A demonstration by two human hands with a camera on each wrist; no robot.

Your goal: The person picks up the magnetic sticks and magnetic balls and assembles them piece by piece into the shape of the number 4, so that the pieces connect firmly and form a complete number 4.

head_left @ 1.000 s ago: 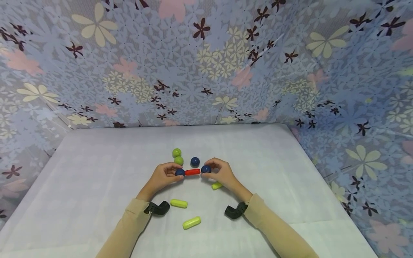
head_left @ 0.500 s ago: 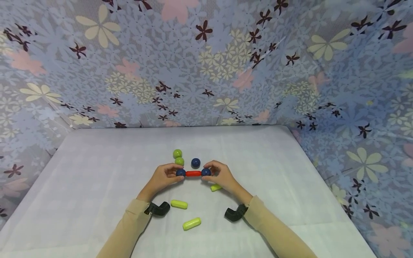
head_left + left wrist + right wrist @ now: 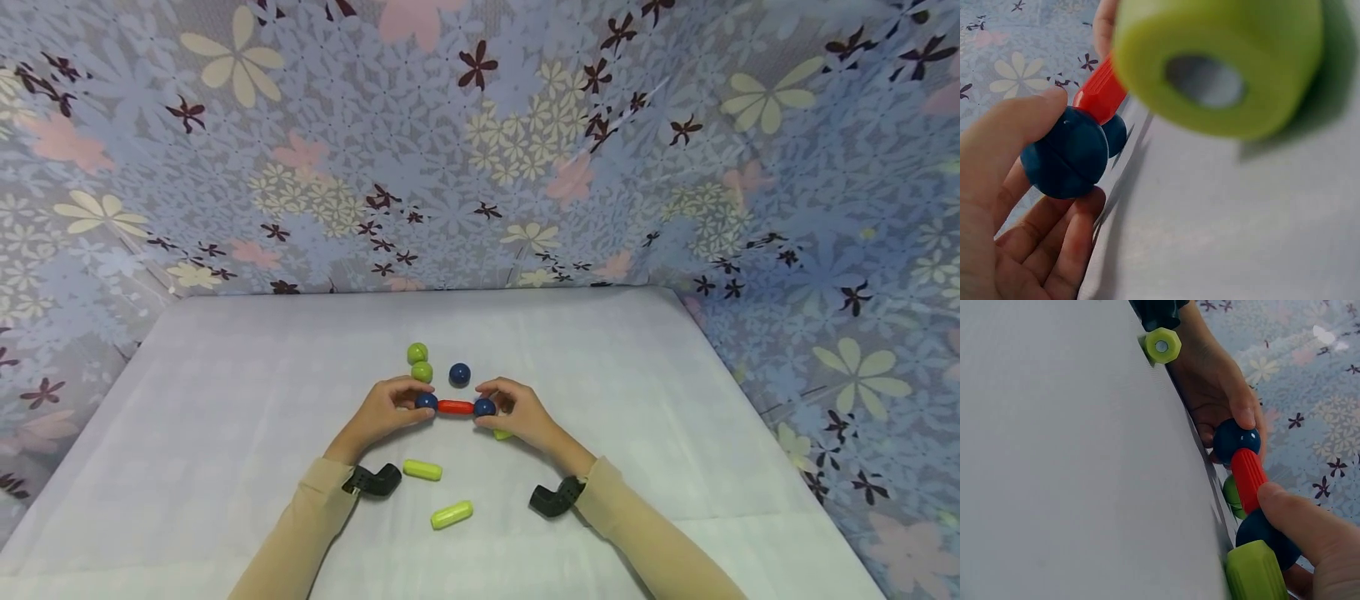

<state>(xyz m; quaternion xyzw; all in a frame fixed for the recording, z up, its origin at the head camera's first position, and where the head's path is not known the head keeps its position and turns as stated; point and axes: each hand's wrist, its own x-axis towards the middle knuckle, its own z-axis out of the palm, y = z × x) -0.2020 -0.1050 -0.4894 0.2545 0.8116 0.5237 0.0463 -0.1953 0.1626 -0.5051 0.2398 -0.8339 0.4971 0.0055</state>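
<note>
A short red rod [image 3: 455,407] lies level between two dark blue balls, one against each end. My left hand [image 3: 384,411] pinches the left blue ball [image 3: 427,402] between thumb and fingers; the left wrist view shows a seam across this ball [image 3: 1066,153]. The right blue ball [image 3: 484,407] is held by my right hand [image 3: 527,419]. In the right wrist view, that thumb overlaps the near end of the red rod [image 3: 1249,478]. A yellow-green rod [image 3: 502,434] is partly hidden by the right hand.
Beyond the hands are a third blue ball [image 3: 460,374] and two green balls [image 3: 417,353], close together. Nearer the person lie two more yellow-green rods, one left [image 3: 422,470] and one closer [image 3: 452,514]. A floral cloth [image 3: 450,167] hangs behind the white table [image 3: 300,350].
One second ago a small gap separated the right blue ball from the rod. The right hand has brought that ball against the rod's end. The left hand keeps its hold.
</note>
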